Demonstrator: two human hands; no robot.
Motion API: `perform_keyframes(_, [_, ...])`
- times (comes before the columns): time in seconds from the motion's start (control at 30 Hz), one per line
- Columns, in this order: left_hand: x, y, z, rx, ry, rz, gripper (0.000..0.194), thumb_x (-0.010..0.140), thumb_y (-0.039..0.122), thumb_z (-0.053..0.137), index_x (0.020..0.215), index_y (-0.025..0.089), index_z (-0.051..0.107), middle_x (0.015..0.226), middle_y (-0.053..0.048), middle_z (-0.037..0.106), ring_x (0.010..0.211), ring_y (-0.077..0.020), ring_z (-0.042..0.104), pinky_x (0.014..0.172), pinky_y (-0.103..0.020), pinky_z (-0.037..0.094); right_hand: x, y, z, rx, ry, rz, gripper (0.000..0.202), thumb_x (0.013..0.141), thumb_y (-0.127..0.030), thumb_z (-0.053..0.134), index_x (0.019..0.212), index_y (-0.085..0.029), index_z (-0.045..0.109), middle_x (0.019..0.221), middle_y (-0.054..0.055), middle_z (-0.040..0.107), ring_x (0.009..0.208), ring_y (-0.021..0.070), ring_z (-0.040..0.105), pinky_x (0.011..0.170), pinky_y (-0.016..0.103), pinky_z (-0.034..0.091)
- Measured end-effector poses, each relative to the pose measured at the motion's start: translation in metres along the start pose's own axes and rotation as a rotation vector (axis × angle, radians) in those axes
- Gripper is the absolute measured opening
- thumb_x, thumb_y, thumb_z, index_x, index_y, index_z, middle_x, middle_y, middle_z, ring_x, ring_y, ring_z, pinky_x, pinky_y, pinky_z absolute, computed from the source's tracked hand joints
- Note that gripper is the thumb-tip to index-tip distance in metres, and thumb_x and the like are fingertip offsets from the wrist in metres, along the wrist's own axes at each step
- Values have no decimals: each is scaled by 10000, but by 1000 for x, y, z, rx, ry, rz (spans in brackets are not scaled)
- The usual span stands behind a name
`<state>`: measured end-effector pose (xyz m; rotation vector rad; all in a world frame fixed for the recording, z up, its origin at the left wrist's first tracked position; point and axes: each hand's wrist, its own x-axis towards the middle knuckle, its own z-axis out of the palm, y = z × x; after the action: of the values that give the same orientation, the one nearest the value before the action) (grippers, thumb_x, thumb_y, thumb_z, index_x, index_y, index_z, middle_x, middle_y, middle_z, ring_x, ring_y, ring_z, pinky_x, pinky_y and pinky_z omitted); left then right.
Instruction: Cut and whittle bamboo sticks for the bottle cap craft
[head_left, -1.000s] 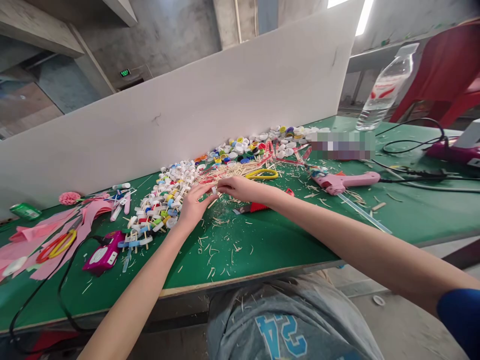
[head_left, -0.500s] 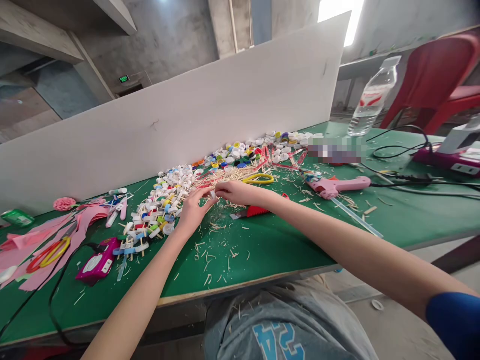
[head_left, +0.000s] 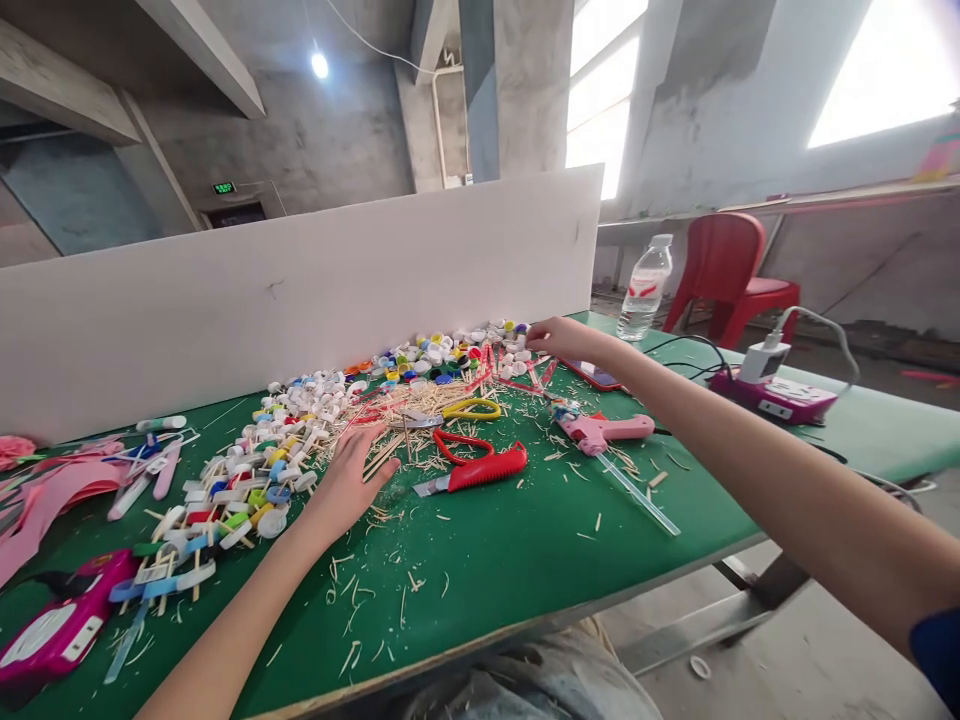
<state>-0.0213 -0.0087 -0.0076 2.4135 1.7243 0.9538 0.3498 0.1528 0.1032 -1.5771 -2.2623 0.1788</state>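
The surface [head_left: 480, 560] is green. Right of centre, the glue gun [head_left: 600, 430] is pink; near the middle, the utility knife [head_left: 487, 467] is red. The power strip [head_left: 67, 625] at lower left is magenta with white panels, and the chair [head_left: 724, 270] at upper right is red.

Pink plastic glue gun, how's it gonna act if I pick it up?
The pink plastic glue gun looks stiff. The long clear glue stick jutting from it may catch on things, and the black cord at its handle could drag.

Rough workshop: bare concrete walls [head_left: 352, 130], green worktable [head_left: 465, 560], glue gun [head_left: 600, 430], wood shavings [head_left: 367, 600].
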Motion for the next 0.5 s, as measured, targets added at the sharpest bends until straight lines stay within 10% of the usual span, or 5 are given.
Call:
perform_keyframes(0.17, [2,-1,3,31,-17,32,461,930,508,414,1331,281,413,1363,-88,501,1341,-277,389,1080,-504,375,14,47,13,-82,-65,180,193,833,-179,569,943,-126,718,903,73,708,813,177,620,711,269,443])
perform_keyframes(0.5, [2,6,-1,42,-34,10,413,938,512,385,1240,252,493,1280,-81,533,1302,-261,403,1089,-501,367,56,45,48,-120,-32,275,306,921,-362,551,1177,-198,588,1206,78,586,999,191,596,841,388,516])
